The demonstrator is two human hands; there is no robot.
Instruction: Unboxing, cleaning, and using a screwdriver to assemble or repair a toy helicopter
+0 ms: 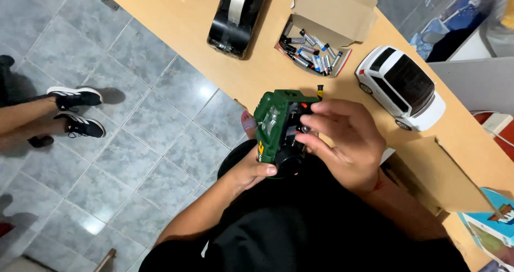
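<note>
I hold a dark green toy car (276, 123) upside down over my lap, its black wheels and open underside facing me. My left hand (247, 171) grips it from below, thumb on the lower edge. My right hand (345, 138) rests over the underside, fingertips pressing into the battery slot where red and silver parts show. A small screwdriver tip with a yellow band (320, 90) pokes up behind the car.
On the wooden table (187, 26) stand an open cardboard box of batteries (313, 52), a white toy car (400, 87), a black toy car (237, 16), and a cardboard flap (441, 173). Another person's feet in black shoes (77, 111) rest on the tiled floor at left.
</note>
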